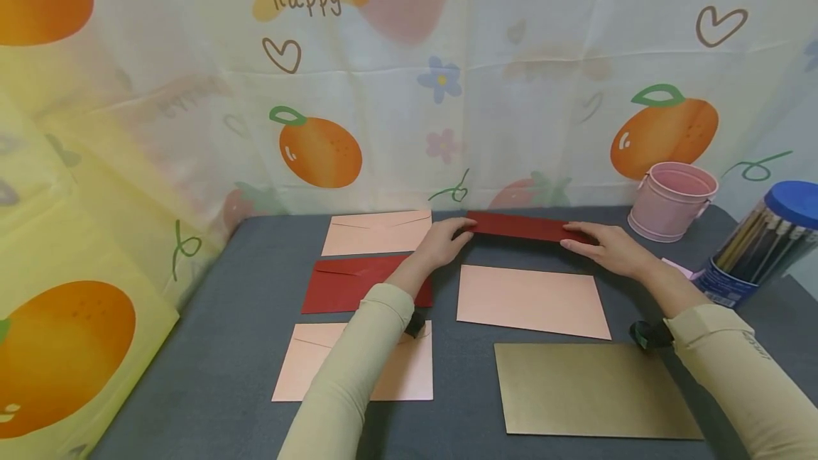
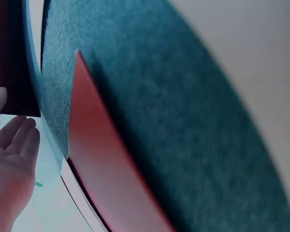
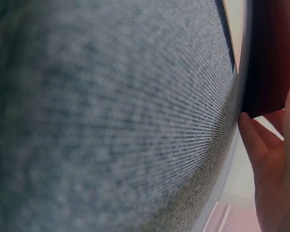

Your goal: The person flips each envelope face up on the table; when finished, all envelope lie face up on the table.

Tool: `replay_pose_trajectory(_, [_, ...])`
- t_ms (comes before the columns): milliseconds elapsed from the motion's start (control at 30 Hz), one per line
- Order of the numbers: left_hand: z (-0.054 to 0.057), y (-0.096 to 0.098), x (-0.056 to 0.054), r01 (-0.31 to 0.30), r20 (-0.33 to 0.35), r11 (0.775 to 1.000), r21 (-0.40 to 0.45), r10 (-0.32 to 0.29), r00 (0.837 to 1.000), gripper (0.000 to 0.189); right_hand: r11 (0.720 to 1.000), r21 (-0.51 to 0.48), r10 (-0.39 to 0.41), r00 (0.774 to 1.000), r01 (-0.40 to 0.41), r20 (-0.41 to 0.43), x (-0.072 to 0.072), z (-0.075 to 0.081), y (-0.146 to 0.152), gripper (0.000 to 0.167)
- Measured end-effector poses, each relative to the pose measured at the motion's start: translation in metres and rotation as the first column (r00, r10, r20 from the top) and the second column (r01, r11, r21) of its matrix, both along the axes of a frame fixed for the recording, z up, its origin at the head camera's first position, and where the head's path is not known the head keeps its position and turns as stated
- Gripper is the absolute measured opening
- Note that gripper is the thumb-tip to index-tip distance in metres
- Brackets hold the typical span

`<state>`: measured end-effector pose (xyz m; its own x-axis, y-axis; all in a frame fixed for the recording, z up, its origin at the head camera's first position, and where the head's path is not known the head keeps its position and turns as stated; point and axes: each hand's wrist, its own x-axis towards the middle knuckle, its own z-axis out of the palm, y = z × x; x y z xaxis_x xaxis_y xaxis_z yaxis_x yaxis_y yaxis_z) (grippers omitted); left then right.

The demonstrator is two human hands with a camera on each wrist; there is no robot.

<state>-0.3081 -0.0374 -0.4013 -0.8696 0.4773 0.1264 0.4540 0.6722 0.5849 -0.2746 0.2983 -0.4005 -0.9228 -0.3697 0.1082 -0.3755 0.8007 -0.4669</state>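
Observation:
In the head view a dark red envelope (image 1: 520,226) is raised a little off the far part of the table, its near face in shadow. My left hand (image 1: 445,241) pinches its left end, and my right hand (image 1: 610,248) pinches the right end. The left wrist view shows thumb and fingers of the left hand (image 2: 12,164) at the envelope's corner (image 2: 12,63). Likewise, the right wrist view has the right hand (image 3: 275,169) at the opposite corner. Just nearer lies a peach envelope (image 1: 530,302), flap side hidden, and below that a gold envelope (image 1: 594,390).
A left column holds a peach envelope (image 1: 377,233), a red envelope (image 1: 345,288) and another peach envelope (image 1: 307,368), partly under my left forearm. At the right stand a pink bucket (image 1: 674,208) and a blue-lidded jar of thin sticks (image 1: 760,247). A printed cloth (image 1: 396,105) hangs behind.

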Motion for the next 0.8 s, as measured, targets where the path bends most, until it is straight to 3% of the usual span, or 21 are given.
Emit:
replay_pose_trajectory(333, [0.003,-0.005,0.002,-0.024,0.003,0.997,0.073,0.024,1.000,0.033,0.998,-0.057,-0.022,0.993,0.015,-0.119,0.004,0.004,-0.002,0.039])
replay_pose_trajectory(600, [0.007,-0.011,0.005,-0.031,-0.006,0.992,0.125,0.032,0.999,0.029,0.996,-0.080,0.014,0.974,-0.034,-0.228,0.006,0.001,-0.002,0.027])
replay_pose_trajectory(800, [0.009,-0.017,0.007,-0.029,-0.004,0.982,0.187,0.031,1.000,0.026,0.988,-0.151,-0.025,0.972,-0.012,-0.236,0.007,-0.001,-0.006,0.022])
